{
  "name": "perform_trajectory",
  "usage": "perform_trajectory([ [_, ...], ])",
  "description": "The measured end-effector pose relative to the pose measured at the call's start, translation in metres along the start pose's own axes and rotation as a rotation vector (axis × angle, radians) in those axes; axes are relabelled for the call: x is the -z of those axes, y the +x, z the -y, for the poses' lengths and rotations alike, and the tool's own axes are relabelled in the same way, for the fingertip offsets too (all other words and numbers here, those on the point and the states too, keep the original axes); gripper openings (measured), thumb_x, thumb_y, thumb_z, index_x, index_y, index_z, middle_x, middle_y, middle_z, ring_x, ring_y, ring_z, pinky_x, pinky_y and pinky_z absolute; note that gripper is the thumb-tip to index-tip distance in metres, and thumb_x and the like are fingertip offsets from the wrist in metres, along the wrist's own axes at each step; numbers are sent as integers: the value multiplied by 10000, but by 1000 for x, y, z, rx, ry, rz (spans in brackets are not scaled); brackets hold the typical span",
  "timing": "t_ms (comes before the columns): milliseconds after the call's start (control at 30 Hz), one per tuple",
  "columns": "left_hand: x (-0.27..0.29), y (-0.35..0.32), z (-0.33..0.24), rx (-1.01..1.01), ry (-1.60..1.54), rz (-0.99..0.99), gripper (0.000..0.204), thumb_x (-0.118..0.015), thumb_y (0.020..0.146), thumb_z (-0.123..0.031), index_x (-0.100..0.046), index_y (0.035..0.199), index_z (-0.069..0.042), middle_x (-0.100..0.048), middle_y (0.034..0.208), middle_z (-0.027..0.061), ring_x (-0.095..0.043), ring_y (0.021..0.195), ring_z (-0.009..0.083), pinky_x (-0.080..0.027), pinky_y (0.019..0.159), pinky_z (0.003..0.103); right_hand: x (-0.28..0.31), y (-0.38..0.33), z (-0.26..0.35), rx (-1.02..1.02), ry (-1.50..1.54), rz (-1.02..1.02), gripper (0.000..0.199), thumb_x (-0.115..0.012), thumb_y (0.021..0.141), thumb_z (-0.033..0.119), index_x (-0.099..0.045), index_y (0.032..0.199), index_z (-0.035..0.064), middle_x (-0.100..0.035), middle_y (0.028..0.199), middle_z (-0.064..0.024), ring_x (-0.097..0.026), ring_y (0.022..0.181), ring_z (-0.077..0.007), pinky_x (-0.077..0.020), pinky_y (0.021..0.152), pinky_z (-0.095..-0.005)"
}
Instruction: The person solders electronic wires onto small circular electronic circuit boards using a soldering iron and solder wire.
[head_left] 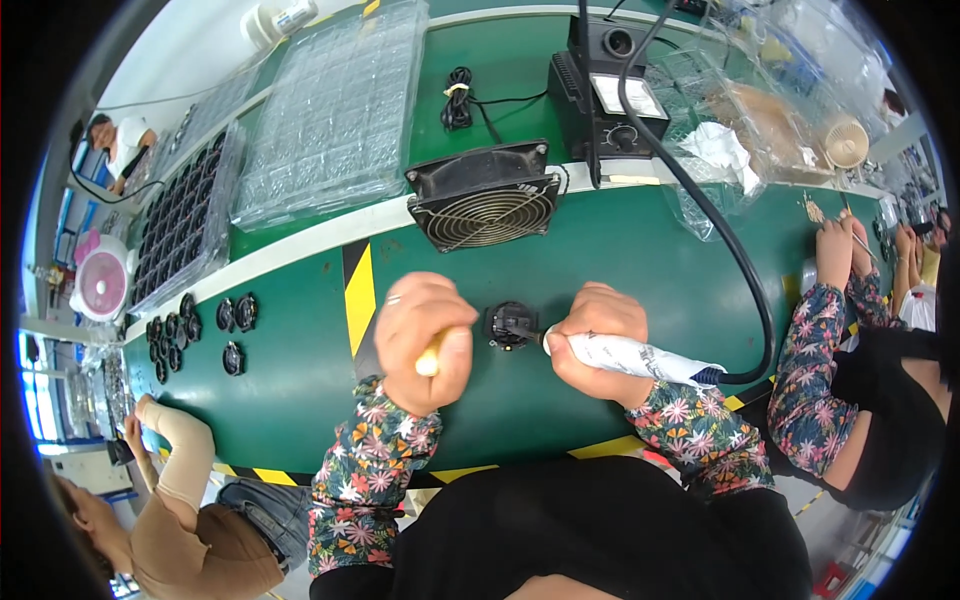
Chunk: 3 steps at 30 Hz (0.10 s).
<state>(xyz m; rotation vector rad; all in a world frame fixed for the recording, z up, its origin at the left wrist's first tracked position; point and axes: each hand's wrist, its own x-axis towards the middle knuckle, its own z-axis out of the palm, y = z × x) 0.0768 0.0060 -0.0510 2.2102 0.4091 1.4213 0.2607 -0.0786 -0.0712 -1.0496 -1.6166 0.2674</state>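
Head view: small black part [511, 325] lies between left hand [425, 340] and right hand [597, 340].

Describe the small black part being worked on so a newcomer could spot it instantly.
Start at the square black fan on the green table. Just below it, the small black part sits between the left hand and right hand. Unlike the similar parts grouped far left, it lies alone.
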Motion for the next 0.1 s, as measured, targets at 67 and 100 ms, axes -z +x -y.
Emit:
perform_trajectory([
  [67,7,-1,2,-77,150,-40,117,-581,723,-1,-569,838,-23,-583,706,107,-565,649,279,-455,630,357,1,-1,-1,7,-4,-47,137,-655,680,48,-523,652,72,-529,550,-39,-467,455,-206,-370,468,-322],
  [100,7,1,2,-85,146,-31,117,-581,723,-1,-569,838,-23,-583,706,107,-565,649,279,-455,630,357,2,-1,-1,1,1,-71,131,-654,685,55,-528,656,73,-546,563,-45,-472,460,-207,-381,474,-324],
])
